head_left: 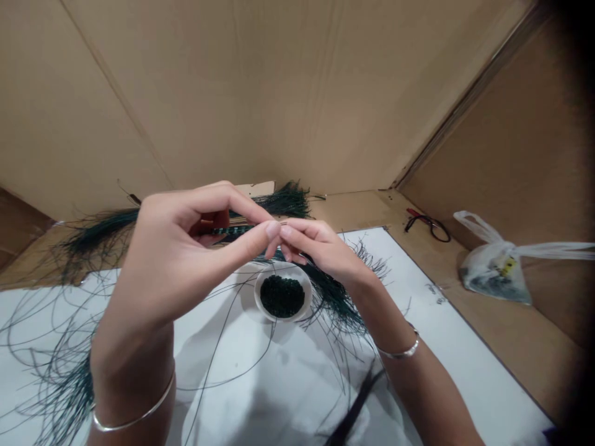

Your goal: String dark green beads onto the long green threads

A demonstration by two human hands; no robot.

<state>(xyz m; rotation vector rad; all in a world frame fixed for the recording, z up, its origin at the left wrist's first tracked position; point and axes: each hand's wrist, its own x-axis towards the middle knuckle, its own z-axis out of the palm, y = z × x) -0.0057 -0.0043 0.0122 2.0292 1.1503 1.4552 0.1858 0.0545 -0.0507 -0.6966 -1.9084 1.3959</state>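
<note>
My left hand (195, 248) is closed, with thumb and forefinger pinched at the fingertips of my right hand (320, 244). Dark green beads in a row (230, 230) show under its curved forefinger. Closed too, my right hand has thumb and finger pressed together; a thin strand seems to run between the two pinches, too fine to make out fully. Just below the hands stands a small white bowl (257, 303) holding many tiny dark green beads (282, 296). Behind and beside it lies a bundle of thin dark green wire-like strands (337, 297).
More dark strands spread over the white board (446, 365) at left (69, 390) and along the back (290, 199). A knotted clear plastic bag (497, 272) and a dark looped cable (432, 226) lie at right. Cardboard walls (279, 93) close off the back and side.
</note>
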